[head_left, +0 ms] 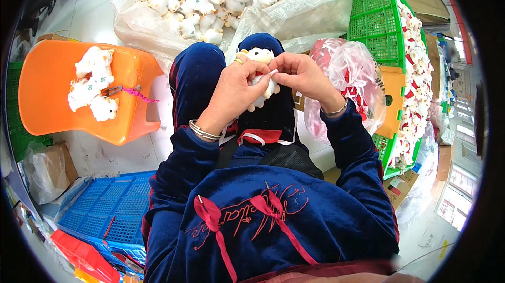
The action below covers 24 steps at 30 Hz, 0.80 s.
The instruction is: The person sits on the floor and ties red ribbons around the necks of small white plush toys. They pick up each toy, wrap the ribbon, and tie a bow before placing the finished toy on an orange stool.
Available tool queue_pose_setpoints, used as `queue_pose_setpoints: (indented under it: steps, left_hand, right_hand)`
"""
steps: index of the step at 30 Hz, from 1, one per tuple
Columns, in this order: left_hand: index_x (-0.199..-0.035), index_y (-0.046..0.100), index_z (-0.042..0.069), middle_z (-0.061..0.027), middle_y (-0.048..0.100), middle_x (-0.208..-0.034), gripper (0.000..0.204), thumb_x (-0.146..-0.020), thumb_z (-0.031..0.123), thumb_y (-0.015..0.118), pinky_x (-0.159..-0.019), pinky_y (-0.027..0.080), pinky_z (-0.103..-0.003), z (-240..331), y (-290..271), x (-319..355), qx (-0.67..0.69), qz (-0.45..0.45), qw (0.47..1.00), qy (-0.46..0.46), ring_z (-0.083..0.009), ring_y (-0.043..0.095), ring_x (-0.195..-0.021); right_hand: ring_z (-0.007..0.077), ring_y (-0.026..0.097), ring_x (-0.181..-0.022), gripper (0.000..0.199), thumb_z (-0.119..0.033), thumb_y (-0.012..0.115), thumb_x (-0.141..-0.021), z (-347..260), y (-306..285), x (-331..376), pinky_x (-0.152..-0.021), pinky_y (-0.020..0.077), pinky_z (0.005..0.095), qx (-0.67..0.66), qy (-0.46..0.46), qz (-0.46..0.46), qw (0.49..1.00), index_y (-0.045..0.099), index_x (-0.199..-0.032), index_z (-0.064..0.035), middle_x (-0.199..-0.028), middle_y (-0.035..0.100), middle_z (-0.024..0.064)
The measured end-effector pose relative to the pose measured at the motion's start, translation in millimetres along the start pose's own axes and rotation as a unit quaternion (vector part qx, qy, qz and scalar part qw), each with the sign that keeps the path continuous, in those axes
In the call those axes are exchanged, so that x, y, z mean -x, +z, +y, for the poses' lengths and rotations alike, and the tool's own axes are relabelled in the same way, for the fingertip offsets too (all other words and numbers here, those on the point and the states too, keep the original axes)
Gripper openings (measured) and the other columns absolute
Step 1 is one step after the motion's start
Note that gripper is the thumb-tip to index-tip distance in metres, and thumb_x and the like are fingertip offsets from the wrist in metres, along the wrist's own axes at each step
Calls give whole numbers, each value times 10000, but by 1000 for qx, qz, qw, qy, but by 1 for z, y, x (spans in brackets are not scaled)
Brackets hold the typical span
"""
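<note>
A small white plush toy (267, 96) rests on my lap against my right thigh, partly hidden behind my fingers. My left hand (235, 87) is closed, thumb and fingers pinched at the toy's neck on a thin white ribbon. From the other side, the fingertips of my right hand (305, 76) pinch the same ribbon, close to the left fingertips. How the ribbon runs around the toy is hidden by the hands. A red cloth piece with white ribbon ends (261, 136) lies on my lap nearer to me.
An orange stool (44, 91) on the left bears several white plush toys (93, 83) and scissors with a pink cord. Ahead, a large clear plastic bag (134, 30) holds many plush toys. At right are a bag of red pieces (350, 64) and a green crate (371, 12); a blue crate (113, 204) stands lower left.
</note>
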<state>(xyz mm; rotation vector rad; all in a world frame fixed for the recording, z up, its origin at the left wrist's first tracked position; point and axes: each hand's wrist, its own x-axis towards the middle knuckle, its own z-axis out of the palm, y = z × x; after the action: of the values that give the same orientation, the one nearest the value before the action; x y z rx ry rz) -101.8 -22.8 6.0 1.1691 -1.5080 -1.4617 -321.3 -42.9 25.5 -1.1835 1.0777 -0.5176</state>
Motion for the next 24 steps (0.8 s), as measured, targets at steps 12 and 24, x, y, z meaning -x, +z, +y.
queue_pose_setpoints:
  steps: [12, 24]
  left_hand:
    - [-1058, 734, 14, -1, 667, -818, 147, -966, 122, 700, -602, 486, -220, -10, 1, -2, 61, -4, 997, -37, -47, 589, -694]
    - [-1045, 737, -1, -46, 722, -819, 189, -960, 152, 664, -670, 528, -264, -13, -2, -5, 55, -6, 998, -8, -87, 651, -728]
  right_hand:
    - [88, 638, -938, 356, 34, 670, -927, -12, 7, 10, -804, 528, 262, 157, -122, 19, 980, 602, -1270, -27, -1028, 656, 21]
    - [306, 671, -919, 197, 7, 720, -884, -3, 7, 0, -811, 555, 362, 366, -311, 63, 875, 698, -1073, -47, -1038, 665, 103]
